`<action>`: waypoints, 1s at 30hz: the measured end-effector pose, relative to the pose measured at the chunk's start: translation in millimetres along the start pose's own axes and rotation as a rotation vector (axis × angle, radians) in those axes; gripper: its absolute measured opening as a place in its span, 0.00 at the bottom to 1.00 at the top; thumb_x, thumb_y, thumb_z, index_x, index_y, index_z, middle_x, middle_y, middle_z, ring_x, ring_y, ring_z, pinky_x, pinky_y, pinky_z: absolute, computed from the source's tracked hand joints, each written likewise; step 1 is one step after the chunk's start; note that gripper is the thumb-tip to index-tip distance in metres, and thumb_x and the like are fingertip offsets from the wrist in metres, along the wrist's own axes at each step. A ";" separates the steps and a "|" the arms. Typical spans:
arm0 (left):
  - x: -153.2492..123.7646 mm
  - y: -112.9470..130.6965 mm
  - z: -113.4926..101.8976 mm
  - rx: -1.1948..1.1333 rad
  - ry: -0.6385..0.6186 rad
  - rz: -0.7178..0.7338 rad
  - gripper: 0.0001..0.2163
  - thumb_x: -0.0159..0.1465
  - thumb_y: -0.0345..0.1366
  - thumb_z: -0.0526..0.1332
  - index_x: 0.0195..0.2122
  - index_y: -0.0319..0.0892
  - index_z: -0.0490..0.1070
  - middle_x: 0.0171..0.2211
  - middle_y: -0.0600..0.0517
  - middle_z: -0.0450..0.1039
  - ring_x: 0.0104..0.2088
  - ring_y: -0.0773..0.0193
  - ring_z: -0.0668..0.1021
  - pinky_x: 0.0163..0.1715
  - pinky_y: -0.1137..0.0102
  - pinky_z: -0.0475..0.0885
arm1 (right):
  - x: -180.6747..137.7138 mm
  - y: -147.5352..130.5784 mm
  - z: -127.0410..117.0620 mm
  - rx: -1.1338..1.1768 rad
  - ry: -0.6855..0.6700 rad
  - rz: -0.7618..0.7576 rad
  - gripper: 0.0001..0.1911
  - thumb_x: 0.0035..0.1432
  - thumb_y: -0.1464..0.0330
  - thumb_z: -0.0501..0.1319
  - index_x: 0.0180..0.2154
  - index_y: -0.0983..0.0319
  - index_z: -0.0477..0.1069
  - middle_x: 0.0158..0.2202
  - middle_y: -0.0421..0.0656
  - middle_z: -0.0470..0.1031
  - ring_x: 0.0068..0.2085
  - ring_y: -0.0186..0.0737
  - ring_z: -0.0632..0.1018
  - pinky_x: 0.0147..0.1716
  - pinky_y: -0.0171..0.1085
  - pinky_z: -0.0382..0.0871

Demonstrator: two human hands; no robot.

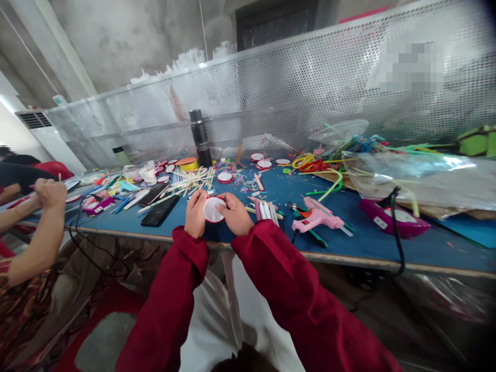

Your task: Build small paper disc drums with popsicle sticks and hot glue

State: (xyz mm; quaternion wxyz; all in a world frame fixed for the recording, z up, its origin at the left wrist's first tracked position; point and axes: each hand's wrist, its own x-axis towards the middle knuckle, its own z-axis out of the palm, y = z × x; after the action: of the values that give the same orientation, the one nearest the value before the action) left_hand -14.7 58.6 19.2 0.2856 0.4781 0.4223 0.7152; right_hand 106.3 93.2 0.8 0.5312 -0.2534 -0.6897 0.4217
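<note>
Both my hands hold a small red-rimmed drum [213,210] with a white round face, just above the table's front edge. My left hand [196,213] grips its left side, fingers closed on the rim. On the other side, my right hand [234,214] pinches the rim, its thumb lying on the white face. Several similar drums, such as one [225,177] just beyond my hands, lie on the blue table [271,183]. To the right of my right hand are some felt-tip pens [267,212] and a pink glue gun [318,215].
Phones [160,211] and a pile of wooden sticks [194,181] lie to the left. A black bottle [200,139] stands behind. At right are a purple power strip [395,218] with a cable, and plastic bags [418,173]. A co-worker's hand [50,192] is far left.
</note>
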 end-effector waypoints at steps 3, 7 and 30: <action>-0.3 -0.4 -1.0 -0.019 -0.006 0.004 0.16 0.60 0.51 0.63 0.31 0.43 0.68 0.26 0.55 0.67 0.25 0.68 0.69 0.26 0.73 0.65 | 0.5 2.1 0.8 0.036 0.043 0.020 0.09 0.54 0.67 0.59 0.39 0.57 0.72 0.35 0.38 0.77 0.39 0.42 0.77 0.41 0.42 0.73; -4.5 1.7 -5.3 -0.081 -0.200 -0.003 0.23 0.58 0.52 0.67 0.49 0.44 0.72 0.46 0.47 0.77 0.39 0.61 0.79 0.35 0.69 0.73 | 0.1 1.8 -0.5 0.099 0.191 0.065 0.12 0.56 0.66 0.59 0.43 0.57 0.70 0.35 0.39 0.77 0.38 0.42 0.77 0.39 0.41 0.74; -7.6 -0.8 -8.8 0.128 -0.455 0.151 0.32 0.54 0.36 0.73 0.60 0.42 0.68 0.64 0.39 0.66 0.62 0.47 0.72 0.60 0.56 0.70 | -0.4 -5.4 -3.0 0.189 0.385 0.098 0.16 0.51 0.66 0.59 0.43 0.61 0.72 0.37 0.42 0.78 0.36 0.41 0.78 0.38 0.40 0.74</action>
State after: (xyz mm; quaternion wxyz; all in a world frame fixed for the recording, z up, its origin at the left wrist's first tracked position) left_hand -19.9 49.9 13.4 0.2882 0.6742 0.3547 0.5801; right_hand 109.8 91.1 5.5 0.6533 -0.3114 -0.5200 0.4537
